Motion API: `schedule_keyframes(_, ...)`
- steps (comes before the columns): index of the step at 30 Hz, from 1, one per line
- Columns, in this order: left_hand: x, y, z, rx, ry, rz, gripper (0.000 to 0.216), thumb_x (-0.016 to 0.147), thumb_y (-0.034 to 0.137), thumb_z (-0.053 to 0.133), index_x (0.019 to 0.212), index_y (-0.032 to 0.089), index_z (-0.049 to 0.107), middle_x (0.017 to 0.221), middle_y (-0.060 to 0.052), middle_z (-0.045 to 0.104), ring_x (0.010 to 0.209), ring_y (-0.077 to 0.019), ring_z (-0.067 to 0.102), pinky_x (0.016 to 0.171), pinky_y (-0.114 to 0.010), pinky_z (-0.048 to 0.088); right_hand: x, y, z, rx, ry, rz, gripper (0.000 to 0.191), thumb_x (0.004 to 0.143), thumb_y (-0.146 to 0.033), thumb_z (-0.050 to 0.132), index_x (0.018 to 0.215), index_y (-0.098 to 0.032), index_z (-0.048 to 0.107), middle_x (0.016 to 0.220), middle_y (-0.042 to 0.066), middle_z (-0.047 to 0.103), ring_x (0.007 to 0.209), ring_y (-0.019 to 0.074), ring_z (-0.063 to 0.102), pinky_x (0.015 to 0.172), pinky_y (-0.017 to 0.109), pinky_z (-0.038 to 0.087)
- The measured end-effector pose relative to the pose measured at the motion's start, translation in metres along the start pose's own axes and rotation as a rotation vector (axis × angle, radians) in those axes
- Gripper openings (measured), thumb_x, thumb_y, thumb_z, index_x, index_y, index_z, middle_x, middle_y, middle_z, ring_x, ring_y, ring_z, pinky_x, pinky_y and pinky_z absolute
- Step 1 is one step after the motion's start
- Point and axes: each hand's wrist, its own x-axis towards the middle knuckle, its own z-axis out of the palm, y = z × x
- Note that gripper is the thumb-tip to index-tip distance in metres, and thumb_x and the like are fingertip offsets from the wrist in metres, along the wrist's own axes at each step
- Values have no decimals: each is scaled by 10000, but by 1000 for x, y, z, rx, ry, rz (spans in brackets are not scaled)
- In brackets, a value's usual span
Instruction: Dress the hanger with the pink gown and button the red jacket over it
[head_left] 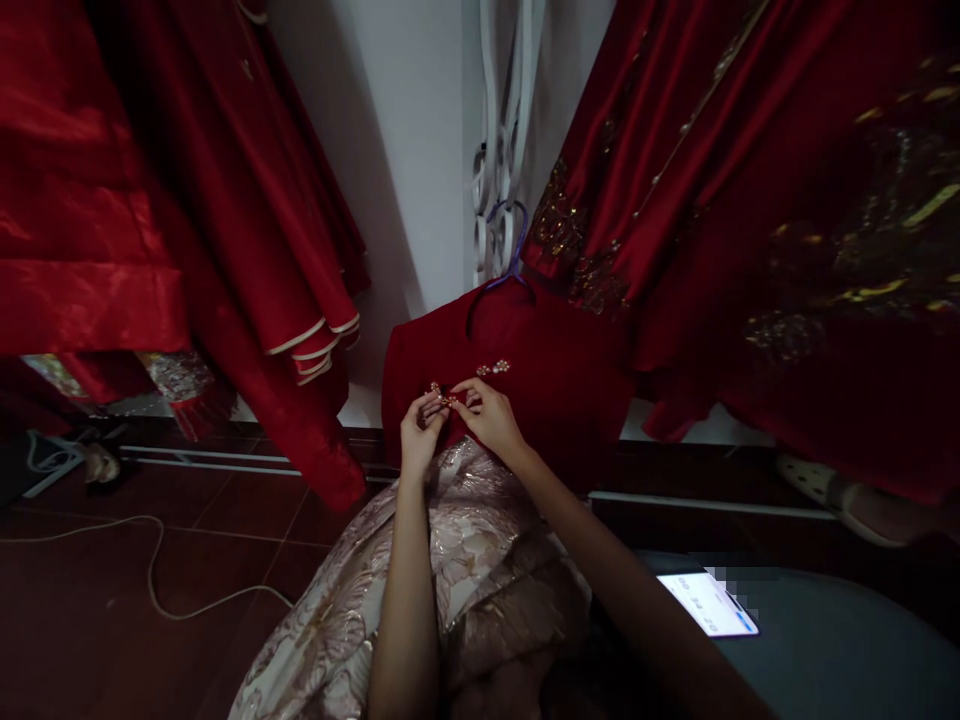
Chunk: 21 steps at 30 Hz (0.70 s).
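Observation:
A dark red garment (555, 380) hangs on a blue hanger (504, 262) in front of me. It has gold beaded clasps; one clasp (493, 368) sits free near the collar. My left hand (421, 428) and my right hand (491, 415) meet at a second gold clasp (444, 394) lower on the front. Both hands pinch it with closed fingertips. Below the red top hangs a pale floral brocade skirt (465, 580), partly behind my forearms.
Red satin garments hang at the left (225, 200) and the right (750, 220). A white wall (405, 150) stands behind. A lit phone (709, 603) lies on a grey surface at lower right. A white cable (154, 570) trails over the dark floor.

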Motion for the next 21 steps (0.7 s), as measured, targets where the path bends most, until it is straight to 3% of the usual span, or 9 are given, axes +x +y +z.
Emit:
schedule_keyframes(5,4,-2,3,-37,2,-18,367,651,220,697,994,143,592,1002,-94,645,950,-164,608,928,-352,449,3,1,4,-30,1,21,185,753,-215,557,930,-201,608,790,17,623,686,120,573,582,216,496)
schedule_keyframes(10,11,-5,7,-30,18,-42,332,667,216,667,979,128,594,984,-100,652,908,-157,621,913,-354,456,1,0,8,-141,89,61,207,758,-220,556,959,-217,607,787,8,624,702,129,578,644,242,471)
schedule_keyframes(21,11,-2,15,192,-25,94,292,724,140,557,1013,155,597,1000,-81,644,901,-147,610,874,-323,470,-3,-3,4,-229,92,58,218,766,-244,527,966,-210,608,787,11,623,596,114,508,551,218,364)
